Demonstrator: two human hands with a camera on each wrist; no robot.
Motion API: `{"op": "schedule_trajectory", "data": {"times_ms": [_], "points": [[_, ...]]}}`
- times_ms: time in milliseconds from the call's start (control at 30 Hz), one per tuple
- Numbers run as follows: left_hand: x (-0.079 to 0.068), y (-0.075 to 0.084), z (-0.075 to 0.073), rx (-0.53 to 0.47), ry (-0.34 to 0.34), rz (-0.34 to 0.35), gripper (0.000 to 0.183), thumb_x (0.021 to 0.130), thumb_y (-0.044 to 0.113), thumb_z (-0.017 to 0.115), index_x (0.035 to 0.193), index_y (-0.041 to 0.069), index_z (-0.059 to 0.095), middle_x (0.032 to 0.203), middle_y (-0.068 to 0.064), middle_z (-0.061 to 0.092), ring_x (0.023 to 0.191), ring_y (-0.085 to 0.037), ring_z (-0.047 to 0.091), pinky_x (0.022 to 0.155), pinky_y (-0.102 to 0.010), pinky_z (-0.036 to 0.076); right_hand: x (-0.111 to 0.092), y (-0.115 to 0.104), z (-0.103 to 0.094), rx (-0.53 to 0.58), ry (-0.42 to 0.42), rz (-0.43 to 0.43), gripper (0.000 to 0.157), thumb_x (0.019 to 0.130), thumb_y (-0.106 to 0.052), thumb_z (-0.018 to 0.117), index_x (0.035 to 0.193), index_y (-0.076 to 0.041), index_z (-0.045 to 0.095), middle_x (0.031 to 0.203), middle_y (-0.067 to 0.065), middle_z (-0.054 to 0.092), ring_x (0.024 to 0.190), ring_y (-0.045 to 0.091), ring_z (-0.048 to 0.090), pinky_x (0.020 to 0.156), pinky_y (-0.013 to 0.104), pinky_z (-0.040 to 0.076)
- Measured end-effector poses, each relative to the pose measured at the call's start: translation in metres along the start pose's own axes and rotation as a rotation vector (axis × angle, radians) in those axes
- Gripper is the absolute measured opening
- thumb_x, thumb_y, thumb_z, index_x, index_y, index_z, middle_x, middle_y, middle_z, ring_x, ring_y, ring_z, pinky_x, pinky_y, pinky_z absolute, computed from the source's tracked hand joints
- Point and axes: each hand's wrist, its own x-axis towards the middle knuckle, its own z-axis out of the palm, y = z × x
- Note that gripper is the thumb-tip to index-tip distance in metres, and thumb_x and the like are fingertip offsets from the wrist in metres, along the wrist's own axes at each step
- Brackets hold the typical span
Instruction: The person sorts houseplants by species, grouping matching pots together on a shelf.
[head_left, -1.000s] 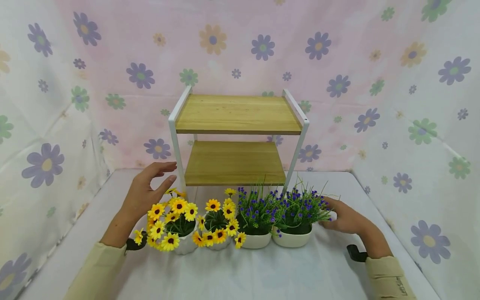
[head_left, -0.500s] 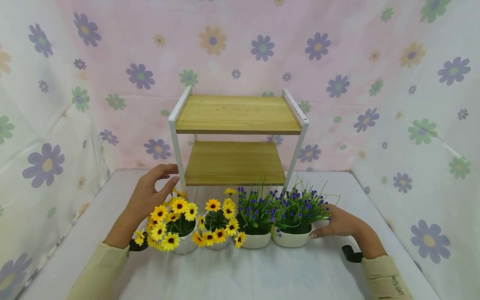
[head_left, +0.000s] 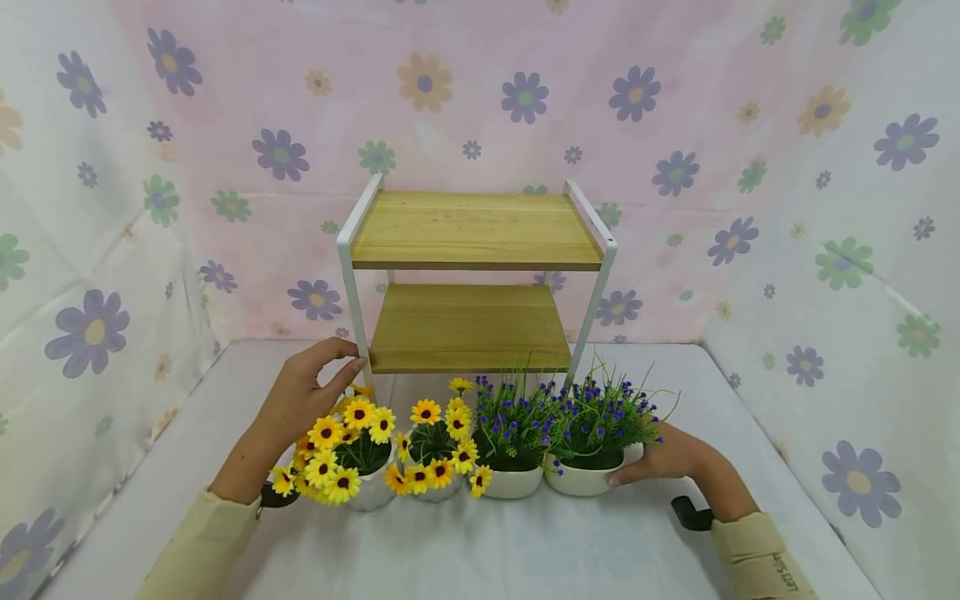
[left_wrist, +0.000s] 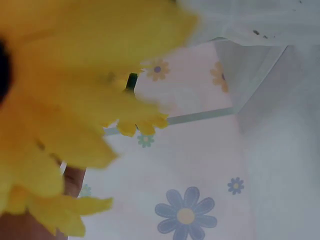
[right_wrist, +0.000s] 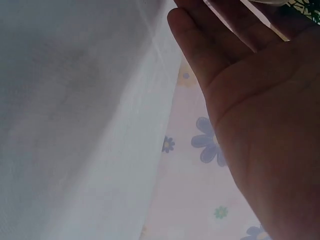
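In the head view, my left hand (head_left: 296,404) is at the left front leg of a small two-tier wooden shelf (head_left: 472,325), thumb and bent fingers meeting the leg. My right hand (head_left: 663,458) grips the rightmost flowerpot (head_left: 585,480), which is white and holds purple flowers and grass. Its thumb lies on the pot's front, while the other fingers are hidden behind. Blurred yellow petals (left_wrist: 75,85) cover much of the left wrist view. The right wrist view shows my palm and long fingers, with a bit of white pot at the upper edge.
Beside the held pot stand another purple-flowered pot (head_left: 510,482) and two white pots with yellow daisies, a middle one (head_left: 435,492) and a left one (head_left: 371,492). All are lined up before the shelf on a white cloth (head_left: 480,558). Flower-printed curtains (head_left: 480,92) surround the table.
My right hand has moved left onto the end pot, bringing its thumb over the pot's front. My left hand has moved slightly right and down to the shelf leg. Pots and shelf stay put.
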Motion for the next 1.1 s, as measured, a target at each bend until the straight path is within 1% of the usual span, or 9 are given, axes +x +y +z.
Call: {"op": "schedule_trajectory", "data": {"times_ms": [100, 167, 300, 367, 433, 600, 800, 900, 1100], "points": [[0.0, 0.001, 0.0, 0.002, -0.005, -0.003, 0.016, 0.1, 0.002, 0.072, 0.114, 0.008, 0.072, 0.111, -0.006, 0.076, 0.108, -0.03, 0.072, 0.097, -0.004, 0.039, 0.001, -0.003, 0.001, 0.005, -0.001, 0.015, 0.111, 0.074, -0.043, 0.099, 0.158, -0.001, 0.039, 0.159, 0.02, 0.046, 0.147, 0.046, 0.043, 0.112, 0.071, 0.04], [0.001, 0.003, 0.0, 0.011, -0.006, -0.006, 0.016, 0.099, 0.002, 0.072, 0.115, 0.008, 0.071, 0.111, -0.006, 0.077, 0.108, -0.03, 0.072, 0.098, -0.008, 0.043, 0.001, -0.004, 0.001, 0.014, 0.0, 0.027, 0.109, 0.074, -0.043, 0.098, 0.156, -0.001, 0.041, 0.158, 0.021, 0.048, 0.145, 0.047, 0.044, 0.111, 0.071, 0.04], [0.002, 0.004, 0.001, 0.032, -0.006, -0.008, 0.016, 0.1, 0.001, 0.072, 0.114, 0.007, 0.071, 0.109, -0.007, 0.077, 0.106, -0.031, 0.072, 0.098, -0.038, 0.058, 0.001, -0.005, 0.002, 0.048, 0.003, 0.033, 0.102, 0.077, -0.043, 0.097, 0.155, -0.003, 0.045, 0.154, 0.018, 0.053, 0.143, 0.048, 0.049, 0.111, 0.07, 0.042], [0.002, 0.005, 0.002, 0.031, -0.003, -0.007, 0.015, 0.1, 0.001, 0.072, 0.114, 0.006, 0.071, 0.109, -0.008, 0.077, 0.105, -0.033, 0.072, 0.095, -0.055, 0.059, 0.002, -0.005, 0.001, 0.067, 0.005, 0.023, 0.098, 0.078, -0.041, 0.096, 0.154, -0.005, 0.046, 0.152, 0.016, 0.055, 0.141, 0.047, 0.051, 0.11, 0.069, 0.044], [0.002, 0.005, 0.002, 0.023, -0.001, -0.007, 0.015, 0.099, 0.0, 0.071, 0.113, 0.005, 0.07, 0.108, -0.01, 0.077, 0.105, -0.035, 0.072, 0.094, -0.061, 0.057, 0.002, -0.005, 0.001, 0.096, 0.005, 0.01, 0.094, 0.079, -0.038, 0.096, 0.153, -0.006, 0.046, 0.151, 0.014, 0.056, 0.14, 0.047, 0.053, 0.109, 0.068, 0.046], [0.001, 0.004, 0.002, 0.014, -0.002, -0.014, 0.015, 0.099, 0.0, 0.071, 0.114, 0.005, 0.07, 0.108, -0.011, 0.077, 0.106, -0.036, 0.071, 0.095, -0.063, 0.056, -0.001, -0.006, -0.004, 0.138, 0.028, 0.013, 0.089, 0.081, -0.029, 0.095, 0.151, -0.002, 0.047, 0.149, 0.018, 0.055, 0.138, 0.05, 0.053, 0.105, 0.067, 0.05], [0.001, 0.005, 0.003, 0.016, -0.003, -0.012, 0.016, 0.099, 0.0, 0.072, 0.114, 0.006, 0.071, 0.109, -0.009, 0.077, 0.107, -0.035, 0.072, 0.096, -0.061, 0.057, -0.007, -0.009, -0.014, 0.047, 0.096, 0.035, 0.086, 0.082, -0.028, 0.093, 0.148, 0.005, 0.049, 0.146, 0.025, 0.057, 0.134, 0.052, 0.055, 0.101, 0.065, 0.053], [0.001, 0.005, 0.003, 0.018, -0.001, -0.008, 0.016, 0.099, 0.0, 0.072, 0.114, 0.007, 0.071, 0.11, -0.007, 0.077, 0.108, -0.033, 0.072, 0.096, -0.059, 0.057, -0.009, -0.012, -0.018, 0.037, 0.115, 0.054, 0.084, 0.083, -0.026, 0.092, 0.147, 0.006, 0.049, 0.143, 0.025, 0.06, 0.132, 0.051, 0.059, 0.1, 0.063, 0.055], [0.001, 0.005, 0.004, 0.015, -0.003, -0.009, 0.016, 0.099, -0.001, 0.071, 0.114, 0.007, 0.07, 0.11, -0.006, 0.077, 0.109, -0.031, 0.072, 0.097, -0.059, 0.056, -0.014, -0.024, -0.025, 0.005, 0.14, 0.147, 0.086, 0.086, -0.029, 0.087, 0.15, 0.011, 0.045, 0.144, 0.031, 0.059, 0.128, 0.056, 0.06, 0.101, 0.065, 0.054]]}}
